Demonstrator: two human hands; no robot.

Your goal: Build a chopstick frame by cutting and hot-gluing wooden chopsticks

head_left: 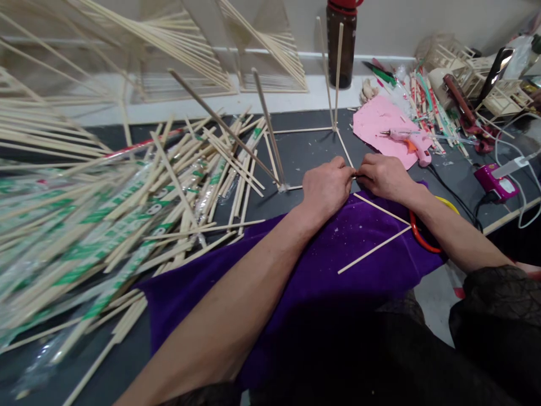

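The bench (270, 206) is covered on the left by a big pile (147, 194) of sticks, some of them wrapped in printed plastic. Beside it a purple cloth (321, 248) is spread along the near edge, and just beyond the cloth comes the frame (302, 131), partly built by the look of it.

Four sides are laid out low on the bench, and two sticks are raised from the near left corner, two more from the far right. No raised stick is seen at the far left or near right corner, so the upper part can be judged unfinished.

And here, at the near right corner, the frame is pinched by the left hand (327, 183) and the right hand (386, 177), fingertips nearly together; the exact stick ends are hidden by the fingers. Off to the right, a pink sheet (376, 121) is laid flat, and on it a glue gun (408, 136) is rested, unheld. On the cloth, two loose sticks (382, 210) are set in a V, touched by neither hand.
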